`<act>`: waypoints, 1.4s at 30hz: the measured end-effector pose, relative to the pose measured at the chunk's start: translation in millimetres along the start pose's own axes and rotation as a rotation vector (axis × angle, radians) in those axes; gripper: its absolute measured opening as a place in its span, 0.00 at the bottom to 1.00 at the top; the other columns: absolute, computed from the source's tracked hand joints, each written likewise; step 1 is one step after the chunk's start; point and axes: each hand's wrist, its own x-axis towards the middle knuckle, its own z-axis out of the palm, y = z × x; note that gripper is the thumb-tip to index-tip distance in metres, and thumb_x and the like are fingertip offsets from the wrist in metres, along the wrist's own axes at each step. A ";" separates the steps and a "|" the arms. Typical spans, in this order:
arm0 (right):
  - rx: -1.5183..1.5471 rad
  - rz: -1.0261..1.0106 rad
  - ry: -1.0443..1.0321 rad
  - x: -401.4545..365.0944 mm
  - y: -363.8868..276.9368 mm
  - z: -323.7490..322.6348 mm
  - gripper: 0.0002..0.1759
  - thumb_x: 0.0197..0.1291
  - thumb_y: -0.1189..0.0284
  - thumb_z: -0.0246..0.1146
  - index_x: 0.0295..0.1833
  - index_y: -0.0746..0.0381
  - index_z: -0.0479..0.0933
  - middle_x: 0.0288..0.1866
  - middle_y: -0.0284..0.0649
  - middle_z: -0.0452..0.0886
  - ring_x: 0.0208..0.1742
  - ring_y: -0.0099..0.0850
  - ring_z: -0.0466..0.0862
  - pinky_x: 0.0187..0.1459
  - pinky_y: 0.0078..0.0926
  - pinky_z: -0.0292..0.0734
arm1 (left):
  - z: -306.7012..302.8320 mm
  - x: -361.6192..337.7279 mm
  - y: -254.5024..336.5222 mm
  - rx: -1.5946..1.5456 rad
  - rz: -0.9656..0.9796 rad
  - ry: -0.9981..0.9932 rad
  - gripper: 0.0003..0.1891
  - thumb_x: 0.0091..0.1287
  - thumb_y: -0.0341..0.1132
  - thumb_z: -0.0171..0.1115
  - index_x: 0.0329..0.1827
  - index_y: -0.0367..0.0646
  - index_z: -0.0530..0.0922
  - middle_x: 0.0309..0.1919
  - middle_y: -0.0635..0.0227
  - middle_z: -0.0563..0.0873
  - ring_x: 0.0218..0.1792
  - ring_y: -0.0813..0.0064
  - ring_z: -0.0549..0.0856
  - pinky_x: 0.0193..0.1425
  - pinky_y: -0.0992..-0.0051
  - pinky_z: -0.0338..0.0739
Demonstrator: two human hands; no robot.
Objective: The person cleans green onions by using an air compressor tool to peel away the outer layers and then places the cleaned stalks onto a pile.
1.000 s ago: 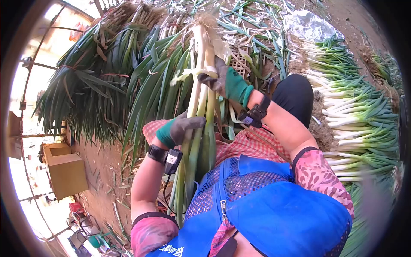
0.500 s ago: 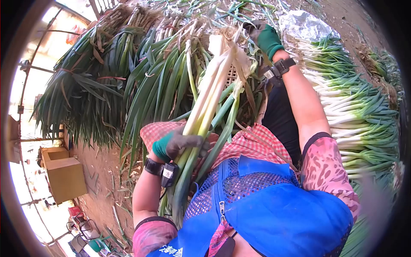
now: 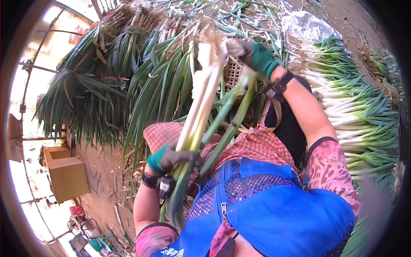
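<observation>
My left hand, in a grey and green work glove, is closed round the green part of several thick green onions. Their white stems point up and away from me, with tangled roots at the far end. My right hand, gloved alike, is beside the root end. Its fingers are smeared by motion, so I cannot see whether they grip anything. Below it, loose green leaves slant down across the checked cloth on my lap.
Untrimmed green onions are piled at the left, roots upward. Cleaned green onions lie in a long row at the right, near a silvery sheet. A plastic crate shows behind the stems. A wooden box stands at far left.
My right hand has come down and left, closer to the root end. The held onions have tipped slightly left, and pale outer skin near their top has shifted. My left hand keeps its grip.
</observation>
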 end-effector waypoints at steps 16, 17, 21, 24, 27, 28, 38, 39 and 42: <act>0.434 0.507 0.093 33.1 132.2 -79.0 0.18 0.71 0.59 0.58 0.57 0.57 0.84 0.41 0.38 0.86 0.30 0.26 0.78 0.36 0.31 0.76 | -23.4 -25.7 -48.5 0.311 0.131 0.396 0.22 0.66 0.31 0.65 0.63 0.38 0.73 0.43 0.66 0.85 0.42 0.77 0.84 0.48 0.73 0.81; 0.658 0.439 -0.026 22.6 83.1 -73.1 0.17 0.71 0.62 0.60 0.58 0.56 0.83 0.40 0.34 0.85 0.29 0.22 0.76 0.34 0.27 0.75 | -27.3 -13.8 -54.2 0.354 0.151 0.470 0.23 0.65 0.31 0.64 0.64 0.38 0.73 0.43 0.65 0.85 0.41 0.75 0.84 0.47 0.71 0.81; 0.652 0.099 -0.257 -15.4 -81.9 -36.5 0.26 0.64 0.62 0.70 0.64 0.60 0.76 0.41 0.39 0.88 0.39 0.26 0.85 0.43 0.24 0.83 | -19.4 10.0 -52.9 0.618 0.262 0.596 0.25 0.65 0.38 0.65 0.63 0.38 0.72 0.41 0.58 0.86 0.40 0.67 0.86 0.44 0.65 0.80; 0.327 -0.269 -0.068 -29.4 -106.8 17.9 0.28 0.61 0.58 0.70 0.60 0.64 0.74 0.40 0.53 0.86 0.40 0.42 0.88 0.43 0.38 0.83 | -7.2 18.7 -56.2 0.679 0.207 0.674 0.23 0.66 0.38 0.65 0.62 0.39 0.72 0.38 0.50 0.87 0.39 0.58 0.88 0.42 0.61 0.81; -0.264 -0.130 -0.338 -24.8 -106.3 29.3 0.16 0.60 0.62 0.65 0.50 0.58 0.78 0.36 0.50 0.86 0.38 0.48 0.88 0.40 0.42 0.82 | 13.4 23.0 -53.4 1.010 0.154 0.827 0.20 0.68 0.38 0.61 0.60 0.41 0.72 0.35 0.50 0.87 0.36 0.53 0.88 0.42 0.59 0.80; -0.215 -0.175 -0.205 -19.1 -86.5 44.4 0.12 0.58 0.64 0.63 0.46 0.56 0.80 0.34 0.47 0.86 0.37 0.47 0.88 0.38 0.43 0.81 | 18.6 22.7 -51.7 1.044 0.125 0.837 0.19 0.68 0.39 0.60 0.59 0.42 0.72 0.35 0.48 0.86 0.38 0.49 0.87 0.43 0.56 0.79; 0.541 0.328 -0.112 34.2 -50.3 -18.2 0.27 0.60 0.57 0.71 0.53 0.69 0.80 0.43 0.44 0.87 0.41 0.30 0.86 0.48 0.31 0.83 | 19.1 21.1 -59.0 1.118 0.123 0.871 0.19 0.66 0.41 0.62 0.55 0.42 0.71 0.34 0.45 0.86 0.38 0.42 0.86 0.42 0.50 0.79; 0.347 0.264 -0.219 41.6 -37.7 4.9 0.28 0.57 0.60 0.74 0.53 0.72 0.78 0.47 0.48 0.86 0.43 0.32 0.86 0.50 0.31 0.83 | 18.0 24.2 -60.4 1.128 0.133 0.869 0.19 0.65 0.40 0.63 0.55 0.42 0.71 0.33 0.45 0.86 0.37 0.42 0.86 0.41 0.50 0.79; 0.165 0.084 -0.347 22.5 -59.8 36.3 0.23 0.52 0.67 0.75 0.52 0.64 0.79 0.47 0.47 0.85 0.45 0.38 0.86 0.47 0.38 0.84 | 15.7 31.9 -65.2 1.169 0.138 0.880 0.18 0.65 0.40 0.63 0.53 0.42 0.71 0.32 0.45 0.86 0.36 0.43 0.86 0.39 0.50 0.79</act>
